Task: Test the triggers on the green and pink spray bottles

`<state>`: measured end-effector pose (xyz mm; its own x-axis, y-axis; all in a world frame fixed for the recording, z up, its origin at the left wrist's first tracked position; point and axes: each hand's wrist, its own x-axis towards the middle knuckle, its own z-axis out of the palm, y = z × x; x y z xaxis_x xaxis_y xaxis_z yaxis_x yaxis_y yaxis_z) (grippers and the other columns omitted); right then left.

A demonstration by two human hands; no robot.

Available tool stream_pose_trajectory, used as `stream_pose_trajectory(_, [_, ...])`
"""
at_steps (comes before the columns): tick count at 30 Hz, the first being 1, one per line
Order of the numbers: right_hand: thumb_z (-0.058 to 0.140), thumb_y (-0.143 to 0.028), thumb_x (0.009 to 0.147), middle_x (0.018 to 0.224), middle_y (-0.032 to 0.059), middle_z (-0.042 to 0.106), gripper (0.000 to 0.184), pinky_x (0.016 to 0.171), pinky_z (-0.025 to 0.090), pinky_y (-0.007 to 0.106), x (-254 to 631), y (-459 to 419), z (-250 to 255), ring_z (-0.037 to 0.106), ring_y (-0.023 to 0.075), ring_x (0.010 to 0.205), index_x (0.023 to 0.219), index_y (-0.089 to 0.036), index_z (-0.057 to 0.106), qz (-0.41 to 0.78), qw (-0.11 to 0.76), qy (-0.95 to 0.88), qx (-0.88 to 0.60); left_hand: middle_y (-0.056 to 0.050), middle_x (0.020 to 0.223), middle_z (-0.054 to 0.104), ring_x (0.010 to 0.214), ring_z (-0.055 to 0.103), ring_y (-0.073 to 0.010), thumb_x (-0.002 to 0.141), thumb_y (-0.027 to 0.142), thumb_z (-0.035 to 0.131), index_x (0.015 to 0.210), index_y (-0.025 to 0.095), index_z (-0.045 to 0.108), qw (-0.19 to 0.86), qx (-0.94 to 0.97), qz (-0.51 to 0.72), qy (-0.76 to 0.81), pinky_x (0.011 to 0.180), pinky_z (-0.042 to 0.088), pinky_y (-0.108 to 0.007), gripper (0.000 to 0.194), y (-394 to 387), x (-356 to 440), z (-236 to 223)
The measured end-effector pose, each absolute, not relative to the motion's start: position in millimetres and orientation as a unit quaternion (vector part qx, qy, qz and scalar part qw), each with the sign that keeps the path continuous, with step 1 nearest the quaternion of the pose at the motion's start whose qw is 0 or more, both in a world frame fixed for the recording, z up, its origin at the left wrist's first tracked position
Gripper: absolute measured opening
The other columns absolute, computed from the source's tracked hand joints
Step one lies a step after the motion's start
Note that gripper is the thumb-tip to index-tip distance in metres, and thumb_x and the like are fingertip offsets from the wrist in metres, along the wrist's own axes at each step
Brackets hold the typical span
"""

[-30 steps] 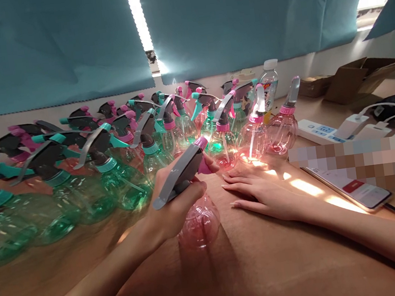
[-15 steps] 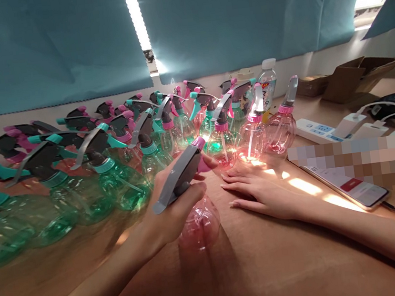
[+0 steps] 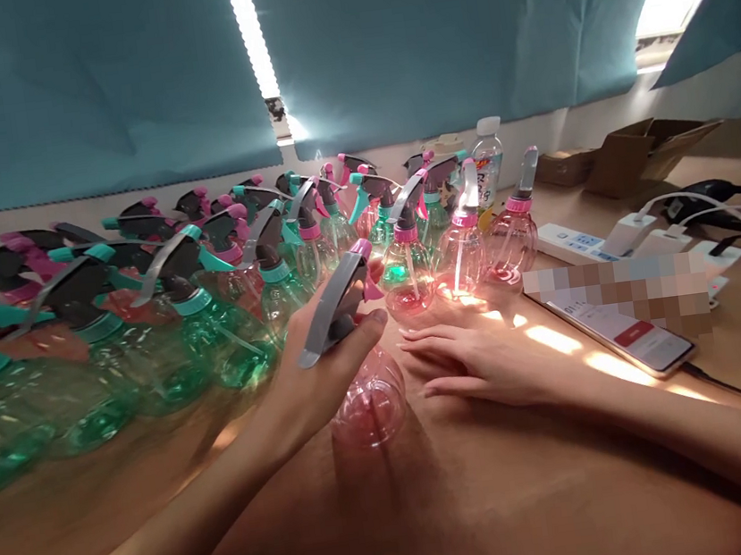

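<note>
a wide teal cloth curtain (image 3: 83, 88) covers the far wall, bright daylight coming through its gaps. below it stretches a brown wood-look tabletop (image 3: 538, 491), streaked with sun on the right. across its left and middle stands a crowd of round, see-through green and pink plastic spray bottles (image 3: 231, 349) with dark grey heads.

on the right, farther back, sits an open brown cardboard box (image 3: 640, 159). the person's left hand (image 3: 326, 382) is closed around the neck of a rounded, clear pink plastic spray bottle (image 3: 370, 413), which stands in front of the others, its base seemingly on the table. the right hand (image 3: 482, 363) lies palm down just beside it, fingers loosely spread and holding nothing.

a white plastic power strip (image 3: 573, 244) with plugs is near the table's right side, and a clear plastic drink bottle (image 3: 489, 164) with a white cap rises behind the pink ones. a flat phone (image 3: 634, 331) with a lit screen lies right of that hand. smallest to my eye is the held bottle's pink trigger (image 3: 372, 288).
</note>
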<state>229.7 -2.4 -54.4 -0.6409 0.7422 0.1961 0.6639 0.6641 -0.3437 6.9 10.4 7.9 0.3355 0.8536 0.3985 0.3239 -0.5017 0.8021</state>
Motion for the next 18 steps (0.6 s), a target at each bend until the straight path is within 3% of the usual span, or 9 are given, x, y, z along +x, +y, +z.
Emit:
stream_pose_trajectory(6, [0.067,-0.054,0.085,0.137,0.0144,0.058,0.071,0.096,0.051,0.048,207,-23,-42,0.061,0.0306,0.116,0.143,-0.019,0.043,0.157,0.244,-0.867,-0.405,0.007,0.062,0.042,0.059,0.045,-0.0132,0.081,0.025,0.061,0.09,0.022,0.058,0.331,0.749,0.429,0.382,0.059,0.038,-0.028,0.01,13,6,4])
stream_pose_trajectory(9, [0.066,-0.05,0.087,0.139,0.0121,0.056,0.07,0.098,0.05,0.047,192,-26,-35,0.057,0.0287,0.121,0.144,-0.022,0.037,0.174,0.309,-0.853,-0.384,0.007,0.061,0.038,0.059,0.042,-0.0119,0.079,0.025,0.063,0.082,0.021,0.053,0.326,0.752,0.43,0.378,0.057,0.035,-0.027,0.011,14,7,3])
stream_pose_trajectory(12, [0.067,-0.05,0.086,0.128,0.0113,0.063,0.06,0.094,0.051,0.048,176,-29,-27,0.06,0.031,0.115,0.134,-0.022,0.046,0.15,0.323,-0.843,-0.404,0.007,0.062,0.041,0.058,0.041,-0.0106,0.078,0.027,0.065,0.076,0.02,0.049,0.307,0.763,0.418,0.387,0.055,0.034,-0.025,0.017,12,6,5])
stream_pose_trajectory(16, [0.068,-0.05,0.084,0.106,0.0103,0.069,0.044,0.081,0.054,0.044,159,-34,-22,0.066,0.0312,0.099,0.114,-0.021,0.056,0.139,0.317,-0.819,-0.458,0.002,0.081,0.058,0.073,0.055,-0.0153,0.081,0.033,0.066,0.091,0.02,0.057,0.27,0.79,0.385,0.394,0.066,0.045,-0.029,0.018,7,0,8])
stream_pose_trajectory(18, [0.067,-0.049,0.085,0.11,0.0096,0.067,0.042,0.082,0.053,0.043,154,-34,-24,0.065,0.0294,0.099,0.115,-0.022,0.054,0.128,0.34,-0.816,-0.451,-0.004,0.103,0.064,0.092,0.06,-0.0209,0.083,0.037,0.067,0.113,0.022,0.057,0.265,0.802,0.367,0.391,0.082,0.049,-0.037,0.036,2,-8,4])
